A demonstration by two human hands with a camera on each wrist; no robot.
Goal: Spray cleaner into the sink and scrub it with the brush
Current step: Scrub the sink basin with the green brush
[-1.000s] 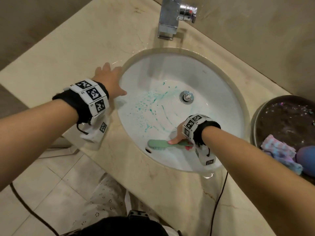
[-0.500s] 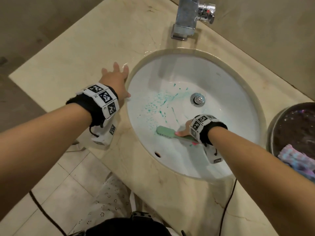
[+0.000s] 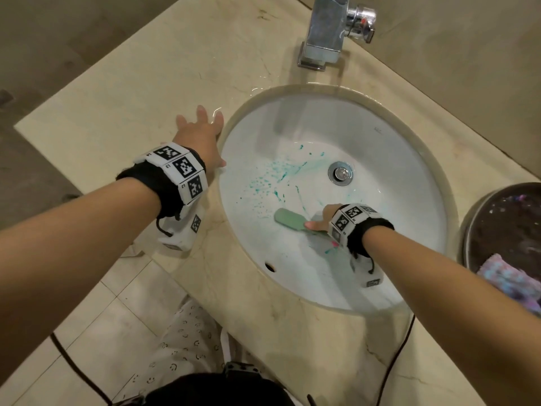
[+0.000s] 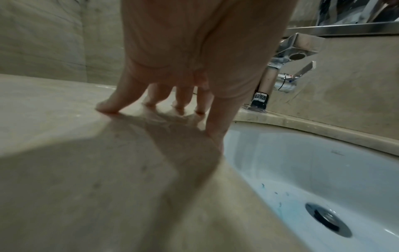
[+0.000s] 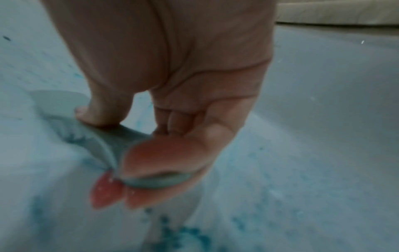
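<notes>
The white oval sink (image 3: 404, 159) is set into a beige marble counter; teal cleaner (image 3: 272, 177) is spattered left of the drain (image 3: 340, 173). My right hand (image 3: 322, 219) grips the handle of a pale green brush (image 3: 289, 220), whose head lies bristles down on the basin floor near the front. In the right wrist view the fingers (image 5: 164, 158) curl round the brush (image 5: 97, 138) with the thumb pressing on top. My left hand (image 3: 202, 133) lies with spread fingers on the wet counter at the sink's left rim, and its fingertips (image 4: 108, 107) touch the marble. No spray bottle is in view.
A chrome faucet (image 3: 328, 33) stands behind the sink. At the right a dark round basin (image 3: 497, 206) holds a pastel cloth (image 3: 512, 279). A black cable (image 3: 392, 361) hangs over the counter's front edge. Water pools on the counter behind the left hand.
The right hand has pushed the brush from the sink's front wall, near the overflow hole, up towards the drain and the teal spatter. The left hand has stayed on the counter.
</notes>
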